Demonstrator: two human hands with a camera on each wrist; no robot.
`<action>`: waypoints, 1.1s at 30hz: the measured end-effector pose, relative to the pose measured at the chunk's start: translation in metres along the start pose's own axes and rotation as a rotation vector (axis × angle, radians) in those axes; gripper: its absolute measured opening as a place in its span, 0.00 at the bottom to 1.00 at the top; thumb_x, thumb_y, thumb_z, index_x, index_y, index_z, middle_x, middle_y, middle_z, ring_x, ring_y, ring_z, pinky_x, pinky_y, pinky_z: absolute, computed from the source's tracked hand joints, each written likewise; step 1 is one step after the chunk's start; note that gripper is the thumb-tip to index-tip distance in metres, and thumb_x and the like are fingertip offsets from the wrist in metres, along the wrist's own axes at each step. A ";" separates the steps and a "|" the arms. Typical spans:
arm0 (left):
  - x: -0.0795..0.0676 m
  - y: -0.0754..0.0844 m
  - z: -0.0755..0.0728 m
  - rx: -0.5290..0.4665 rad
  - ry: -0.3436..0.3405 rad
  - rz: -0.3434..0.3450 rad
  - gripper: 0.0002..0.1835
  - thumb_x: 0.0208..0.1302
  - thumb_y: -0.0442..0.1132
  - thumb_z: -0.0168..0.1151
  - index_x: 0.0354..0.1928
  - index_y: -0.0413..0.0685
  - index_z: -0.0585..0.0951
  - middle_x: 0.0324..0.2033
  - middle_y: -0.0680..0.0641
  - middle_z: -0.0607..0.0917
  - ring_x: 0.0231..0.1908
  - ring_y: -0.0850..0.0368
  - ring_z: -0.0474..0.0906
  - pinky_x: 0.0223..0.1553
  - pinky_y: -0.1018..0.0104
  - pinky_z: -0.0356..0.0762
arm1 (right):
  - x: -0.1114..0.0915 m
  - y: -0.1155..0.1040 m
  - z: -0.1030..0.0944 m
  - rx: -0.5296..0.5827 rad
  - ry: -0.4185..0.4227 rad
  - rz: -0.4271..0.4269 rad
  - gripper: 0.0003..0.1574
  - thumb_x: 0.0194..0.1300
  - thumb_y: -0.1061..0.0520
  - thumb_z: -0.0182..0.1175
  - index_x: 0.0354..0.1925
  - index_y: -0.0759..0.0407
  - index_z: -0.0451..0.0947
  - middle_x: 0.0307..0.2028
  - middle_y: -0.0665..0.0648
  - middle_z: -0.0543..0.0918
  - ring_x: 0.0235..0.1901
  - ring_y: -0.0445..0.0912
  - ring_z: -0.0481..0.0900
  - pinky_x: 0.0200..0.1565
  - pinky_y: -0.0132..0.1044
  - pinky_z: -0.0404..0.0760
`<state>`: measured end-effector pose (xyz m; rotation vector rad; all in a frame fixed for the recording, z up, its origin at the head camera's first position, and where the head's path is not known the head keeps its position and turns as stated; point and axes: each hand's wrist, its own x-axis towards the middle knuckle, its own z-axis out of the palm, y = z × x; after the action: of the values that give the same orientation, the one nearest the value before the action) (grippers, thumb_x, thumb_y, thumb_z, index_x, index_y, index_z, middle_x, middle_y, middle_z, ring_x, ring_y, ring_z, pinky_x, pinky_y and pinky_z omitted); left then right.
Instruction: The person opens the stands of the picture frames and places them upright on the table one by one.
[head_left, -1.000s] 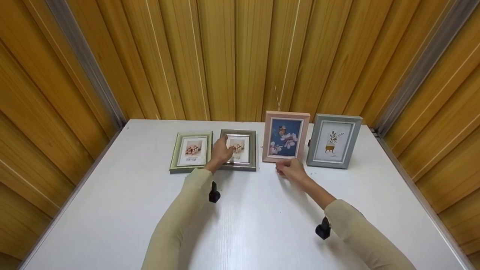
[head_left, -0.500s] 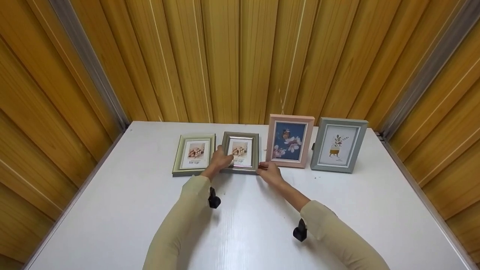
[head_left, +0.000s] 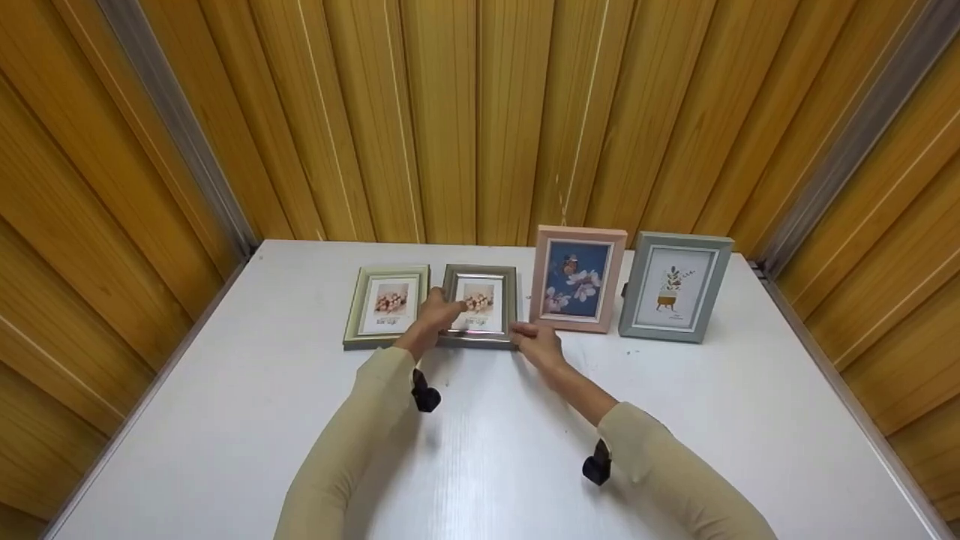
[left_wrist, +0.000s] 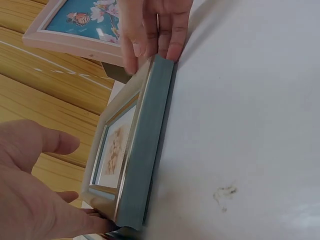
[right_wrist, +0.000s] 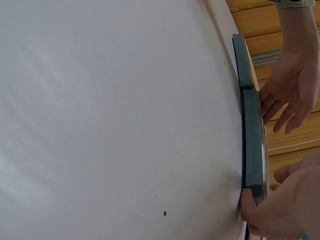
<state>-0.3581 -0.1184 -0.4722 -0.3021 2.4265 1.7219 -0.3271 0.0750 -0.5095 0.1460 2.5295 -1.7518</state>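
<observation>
A small bronze-grey picture frame lies face up on the white table, with a flower print inside. My left hand is at its left side; in the left wrist view the fingers of the left hand touch the frame's edge while the thumb is held apart. My right hand pinches the frame's lower right corner, as the right hand also shows in the right wrist view. To the left lies a similar pale green picture frame, partly covered by my left hand.
A pink picture frame stands upright at the back, right of the bronze-grey one. Farther right stands a grey-green picture frame. The white table meets a wood-look panel wall behind and at both sides.
My right hand has moved left from below the pink frame to the bronze-grey frame's lower right corner. My left hand has slid down from over that frame to its left edge.
</observation>
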 end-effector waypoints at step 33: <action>0.015 -0.018 -0.017 -0.221 0.090 -0.073 0.28 0.61 0.35 0.50 0.61 0.28 0.63 0.51 0.36 0.75 0.48 0.46 0.75 0.50 0.54 0.81 | -0.011 0.000 -0.018 0.310 -0.108 0.070 0.22 0.70 0.69 0.59 0.61 0.74 0.77 0.54 0.69 0.84 0.42 0.44 0.83 0.56 0.45 0.85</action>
<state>-0.3684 -0.1413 -0.4867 -0.4989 2.2536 1.9861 -0.3161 0.0912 -0.5019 0.1478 2.1397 -2.0515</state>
